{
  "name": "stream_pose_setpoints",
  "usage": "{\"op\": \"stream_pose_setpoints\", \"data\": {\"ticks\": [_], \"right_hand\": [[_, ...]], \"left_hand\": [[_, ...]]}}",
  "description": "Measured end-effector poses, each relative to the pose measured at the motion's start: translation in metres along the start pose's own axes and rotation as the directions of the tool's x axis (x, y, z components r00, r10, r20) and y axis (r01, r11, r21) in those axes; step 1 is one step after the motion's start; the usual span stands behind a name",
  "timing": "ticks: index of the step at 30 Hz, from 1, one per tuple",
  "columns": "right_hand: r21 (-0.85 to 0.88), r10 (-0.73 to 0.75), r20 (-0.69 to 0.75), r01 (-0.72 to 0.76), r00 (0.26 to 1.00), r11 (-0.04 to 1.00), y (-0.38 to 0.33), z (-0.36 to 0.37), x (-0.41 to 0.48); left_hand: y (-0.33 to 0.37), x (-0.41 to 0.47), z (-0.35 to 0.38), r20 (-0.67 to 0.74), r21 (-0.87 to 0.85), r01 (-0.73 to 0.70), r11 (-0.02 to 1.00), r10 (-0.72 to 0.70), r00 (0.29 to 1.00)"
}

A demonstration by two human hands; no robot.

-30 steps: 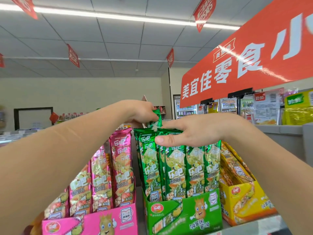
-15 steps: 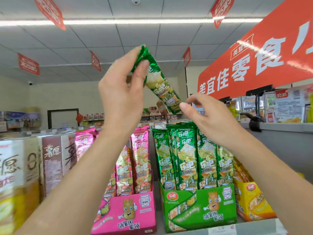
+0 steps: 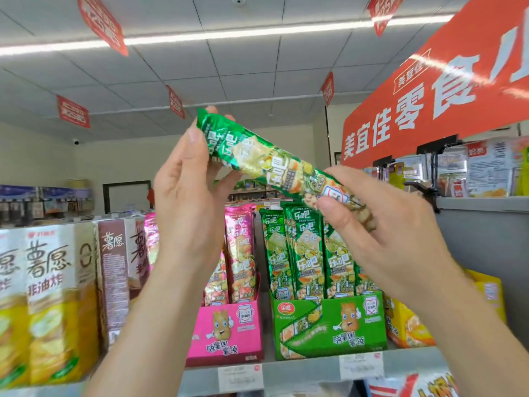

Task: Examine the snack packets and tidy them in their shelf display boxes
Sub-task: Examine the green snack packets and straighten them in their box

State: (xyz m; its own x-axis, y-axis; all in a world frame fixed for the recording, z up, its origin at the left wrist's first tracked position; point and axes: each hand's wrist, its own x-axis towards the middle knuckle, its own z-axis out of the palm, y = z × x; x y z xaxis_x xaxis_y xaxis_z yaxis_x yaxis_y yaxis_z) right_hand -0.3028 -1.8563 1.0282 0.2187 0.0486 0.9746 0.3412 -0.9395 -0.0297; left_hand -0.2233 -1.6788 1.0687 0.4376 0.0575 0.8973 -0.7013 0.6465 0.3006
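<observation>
Flatter than before, the packet (image 3: 274, 164) slants upper-left to lower-right; left hand (image 3: 186, 202) pinches its top end, right hand (image 3: 380, 224) its bottom end, nearer the green box (image 3: 329, 322) below.

We found the grey shelf (image 3: 300, 371) carrying a row. At the left stood tall yellow-and-white cartons (image 3: 48, 296), then a brown carton (image 3: 114, 276), the pink display box (image 3: 226, 330), the green display box (image 3: 329, 325) and, rightmost, the yellow display box (image 3: 409, 328). Price tags (image 3: 240, 378) sat on its near edge.
</observation>
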Motion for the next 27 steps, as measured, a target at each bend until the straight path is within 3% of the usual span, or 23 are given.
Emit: {"op": "stream_pose_setpoints", "data": {"ticks": [4,7,13,16,21,24,27], "right_hand": [[0.320,0.148,0.041,-0.154,0.988,0.935,-0.006,-0.010,-0.041],[0.552,0.269,0.171,-0.318,0.948,0.771,-0.006,-0.020,-0.070],[0.664,0.313,0.493,-0.584,0.812,0.468,-0.003,-0.043,-0.127],[0.605,0.274,0.517,-0.573,0.811,0.552,0.001,-0.048,-0.151],[0.545,0.380,0.347,-0.514,0.857,0.663,-0.003,-0.058,-0.171],[0.561,0.412,0.335,-0.530,0.848,0.636,-0.004,-0.064,-0.179],[0.564,0.458,0.358,-0.580,0.813,0.588,-0.004,-0.066,-0.186]], "left_hand": [[-0.001,-0.018,0.012,0.143,-0.106,0.052,0.993,-0.036,0.989],[-0.008,-0.040,0.021,0.213,-0.126,0.122,0.985,-0.094,0.973],[-0.033,-0.091,0.045,-0.060,0.040,0.159,0.987,-0.156,0.986],[-0.037,-0.109,0.057,-0.130,0.096,0.171,0.981,-0.158,0.979],[-0.036,-0.126,0.081,-0.209,-0.006,0.297,0.955,-0.291,0.933],[-0.036,-0.133,0.090,-0.168,-0.108,0.382,0.918,-0.396,0.903],[-0.034,-0.140,0.096,-0.125,-0.085,0.403,0.911,-0.411,0.903]]}}
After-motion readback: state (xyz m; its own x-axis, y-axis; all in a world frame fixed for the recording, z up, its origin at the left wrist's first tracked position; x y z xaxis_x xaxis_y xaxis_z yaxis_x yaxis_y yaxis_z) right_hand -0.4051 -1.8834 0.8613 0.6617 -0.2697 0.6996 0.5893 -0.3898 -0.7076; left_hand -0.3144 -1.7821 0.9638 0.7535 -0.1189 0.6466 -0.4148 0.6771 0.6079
